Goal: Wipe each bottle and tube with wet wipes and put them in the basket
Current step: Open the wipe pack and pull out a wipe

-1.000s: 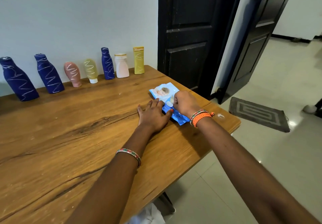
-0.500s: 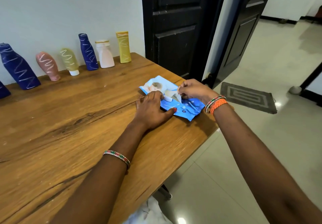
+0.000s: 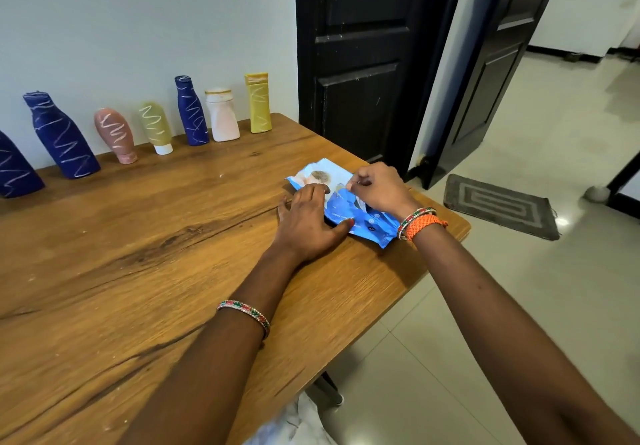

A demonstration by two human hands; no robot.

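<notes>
Wooden table [image 3: 104,271], dark panelled door [image 3: 363,63] behind it, grey patterned doormat [image 3: 498,204] on pale tiled floor [image 3: 519,306].

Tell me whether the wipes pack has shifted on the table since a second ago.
No. The wipes pack stays near the table corner; only the camera moved.

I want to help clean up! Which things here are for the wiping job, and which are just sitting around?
For the job: the wet wipes pack, held flat by the left hand while the right hand pinches at its opening; the row of bottles and tubes by the wall.

Just there: door mat, black door.
</notes>
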